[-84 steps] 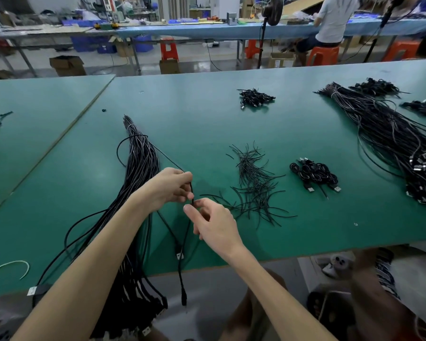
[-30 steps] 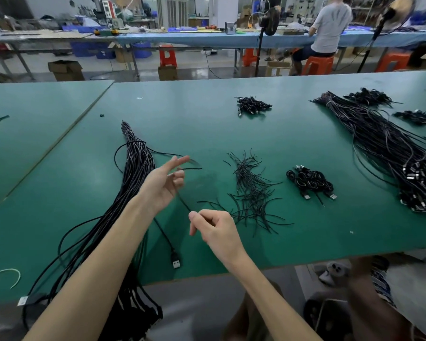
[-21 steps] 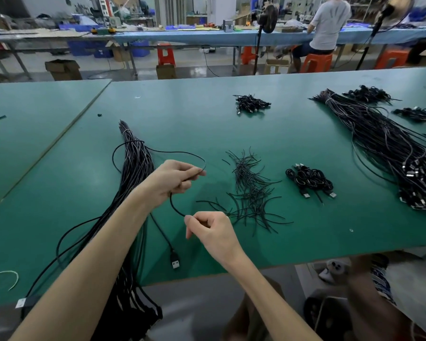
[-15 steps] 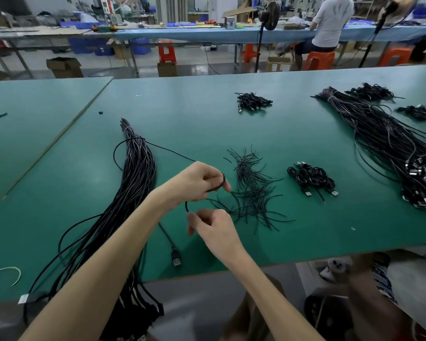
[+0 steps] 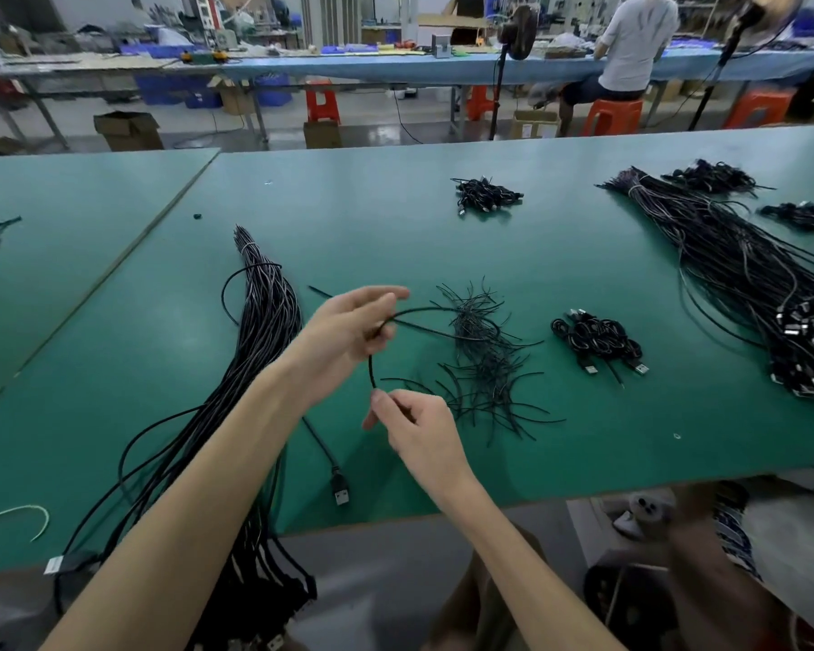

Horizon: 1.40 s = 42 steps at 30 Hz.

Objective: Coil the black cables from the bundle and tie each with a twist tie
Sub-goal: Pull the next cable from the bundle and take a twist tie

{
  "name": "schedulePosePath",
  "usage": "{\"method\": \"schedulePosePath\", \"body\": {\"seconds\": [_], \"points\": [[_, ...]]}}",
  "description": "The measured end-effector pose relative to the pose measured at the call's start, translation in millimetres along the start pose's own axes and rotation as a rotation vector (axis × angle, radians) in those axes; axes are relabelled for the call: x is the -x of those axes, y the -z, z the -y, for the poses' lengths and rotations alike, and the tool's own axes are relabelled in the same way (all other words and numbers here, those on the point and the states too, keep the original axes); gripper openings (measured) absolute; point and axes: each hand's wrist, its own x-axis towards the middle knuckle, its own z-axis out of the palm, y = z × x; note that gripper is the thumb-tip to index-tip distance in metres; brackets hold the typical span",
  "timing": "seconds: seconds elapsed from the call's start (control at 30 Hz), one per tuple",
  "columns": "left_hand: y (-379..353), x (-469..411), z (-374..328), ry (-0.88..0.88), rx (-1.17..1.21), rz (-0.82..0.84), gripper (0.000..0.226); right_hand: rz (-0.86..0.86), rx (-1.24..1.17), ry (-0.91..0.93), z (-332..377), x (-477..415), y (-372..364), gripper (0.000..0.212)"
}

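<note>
Black, thin and smooth, the cable (image 5: 370, 368) curves in a loop, pinched by left hand (image 5: 348, 333) and right hand (image 5: 419, 429).

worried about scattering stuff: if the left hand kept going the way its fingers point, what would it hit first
Most likely the pile of twist ties, just ahead of the left hand. The hand looks raised above the table, holding the cable loop, so it may pass over them.

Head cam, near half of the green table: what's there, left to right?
white cord loop → loose black cable bundle → left hand holding one black cable → twist tie pile → coiled tied cables → second big cable bundle
</note>
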Motion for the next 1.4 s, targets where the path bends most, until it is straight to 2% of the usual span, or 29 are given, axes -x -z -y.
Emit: {"method": "schedulePosePath", "body": {"seconds": [0.03, 0.1, 0.2, 0.3, 0.37, 0.43, 0.53, 0.67, 0.73, 0.87, 0.93, 1.0, 1.07, 1.17, 1.27, 1.4], "points": [[7.3, 0.0, 2.0, -0.01, 0.063, -0.054, 0.028, -0.025, -0.026, -0.002, -0.3, -0.3, 0.4, 0.04], [19.9, 1.0, 9.7, -0.029, -0.017, -0.137, 0.031, -0.071, -0.067, -0.006, -1.5, -0.8, 1.2, 0.033], [28.1, 7.2, 25.8, -0.114, -0.426, -0.239, 0.041, -0.133, -0.091, -0.017, -3.6, -2.4, 3.2, 0.022], [26.3, 18.5, 41.1, -0.476, -0.796, -0.288, 0.054, -0.128, -0.045, -0.017, -4.9, -2.9, 2.3, 0.021], [26.4, 24.5, 48.8, -0.706, -1.016, -0.216, 0.061, -0.12, -0.037, -0.016, -3.6, -2.7, 1.0, 0.022], [25.9, 28.8, 52.6, -0.811, -1.19, -0.093, 0.062, -0.121, -0.053, -0.024, -2.2, -2.9, 0.9, 0.023], [24.1, 30.3, 57.7, -0.841, -1.271, 0.059, 0.046, -0.131, -0.093, -0.037, -0.8, -2.9, 0.5, 0.025], [29.1, 31.2, 61.9, -0.743, -1.284, 0.021, 0.019, -0.146, -0.074, -0.019, -2.1, -2.7, 0.4, 0.02], [31.0, 34.6, 64.9, -0.683, -1.293, -0.011, 0.014, -0.163, -0.094, -0.022, -3.7, -2.8, 0.6, 0.016], [26.0, 38.2, 72.5, -0.511, -1.189, -0.066, 0.018, -0.162, -0.199, -0.029, -3.7, -1.3, 2.9, 0.02], [20.7, 37.1, 74.7, -0.442, -1.003, -0.147, 0.017, -0.176, -0.201, -0.024, -4.1, -0.7, 3.9, 0.021], [16.8, 35.9, 74.1, -0.365, -0.744, -0.205, 0.027, -0.204, -0.15, -0.01, -5.6, -0.2, 4.0, 0.015], [16.1, 34.5, 72.8, -0.292, -0.446, -0.181, 0.031, -0.203, -0.084, 0.009, -5.6, 0.2, 3.4, 0.019], [19.8, 34.4, 67.7, -0.197, -0.034, -0.061, 0.027, -0.143, -0.011, 0.033, -4.1, 0.1, 2.2, 0.037], [28.4, 31.4, 66.3, -0.153, 0.127, -0.036, 0.026, -0.078, 0.03, 0.056, -3.7, -0.2, -1.3, 0.048], [37.5, 27.9, 67.7, -0.113, 0.267, -0.034, 0.041, -0.066, 0.043, 0.032, -5.9, -1.3, -2.1, 0.043]]}}
